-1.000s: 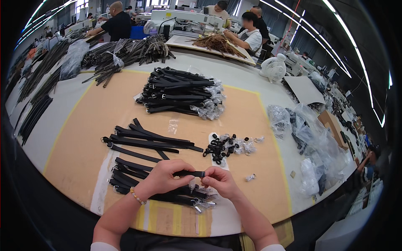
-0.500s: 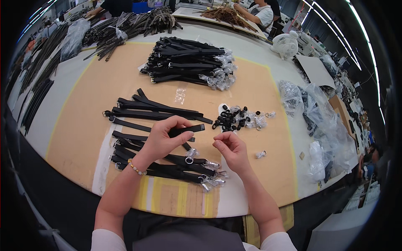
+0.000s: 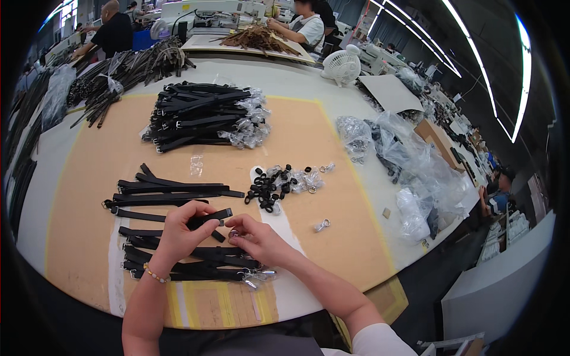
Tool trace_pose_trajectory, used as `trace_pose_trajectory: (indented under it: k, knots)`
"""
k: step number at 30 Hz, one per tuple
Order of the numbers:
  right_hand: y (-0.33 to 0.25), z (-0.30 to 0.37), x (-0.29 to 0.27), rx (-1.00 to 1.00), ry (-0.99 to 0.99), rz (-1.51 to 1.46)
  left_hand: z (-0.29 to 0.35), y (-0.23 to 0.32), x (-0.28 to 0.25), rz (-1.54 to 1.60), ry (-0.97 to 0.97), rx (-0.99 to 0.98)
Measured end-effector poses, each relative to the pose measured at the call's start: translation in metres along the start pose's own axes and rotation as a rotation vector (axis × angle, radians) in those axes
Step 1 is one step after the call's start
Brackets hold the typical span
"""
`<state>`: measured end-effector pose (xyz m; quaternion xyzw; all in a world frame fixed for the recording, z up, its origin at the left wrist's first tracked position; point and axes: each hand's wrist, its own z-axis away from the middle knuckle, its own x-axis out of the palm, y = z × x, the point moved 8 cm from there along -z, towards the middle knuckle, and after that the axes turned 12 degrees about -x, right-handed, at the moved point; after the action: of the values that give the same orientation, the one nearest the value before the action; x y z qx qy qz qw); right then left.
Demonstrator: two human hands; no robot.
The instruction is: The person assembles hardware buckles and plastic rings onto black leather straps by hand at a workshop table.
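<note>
My left hand (image 3: 185, 231) is closed around a black strap (image 3: 221, 215), whose squared end sticks out past the fingers to the right. Close beside it, my right hand (image 3: 261, 238) pinches a small shiny metal ring (image 3: 233, 234); the fingers partly cover it. Below both hands lie several black buckled straps (image 3: 214, 274), some with plastic-wrapped metal fittings (image 3: 255, 277) at their right ends. More black straps (image 3: 172, 188) rest beyond my left hand, their buckles to the left. A loose pile of small black loops (image 3: 270, 184) sits beyond my right hand.
A stack of black straps (image 3: 202, 115) with plastic-wrapped ends lies farther back. One wrapped fitting (image 3: 322, 225) sits alone to the right. Clear plastic bags (image 3: 427, 160) and a white fan (image 3: 341, 65) stand along the right side. A co-worker (image 3: 306, 29) sits beyond the table.
My right hand has come over to the left hand and now pinches a metal ring. The left hand still grips the strap. The whole view has shifted, showing more on the right.
</note>
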<state>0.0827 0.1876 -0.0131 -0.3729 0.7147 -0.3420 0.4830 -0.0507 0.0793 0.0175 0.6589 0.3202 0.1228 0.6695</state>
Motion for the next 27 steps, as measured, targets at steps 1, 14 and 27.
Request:
trace_pose_trajectory:
  k: [1, 14, 27]
  knots:
    - [0.01, 0.005, -0.005, 0.131, 0.117, -0.245, -0.001, 0.002, 0.001, -0.008, 0.008, 0.007]
    - [-0.004, 0.006, -0.011, -0.055, 0.167, -0.571, 0.005, -0.013, 0.028, 0.315, -0.289, -0.231]
    - [-0.007, 0.012, 0.021, 0.146, 0.069, -0.789, 0.027, 0.002, 0.049, 0.241, -0.369, -0.018]
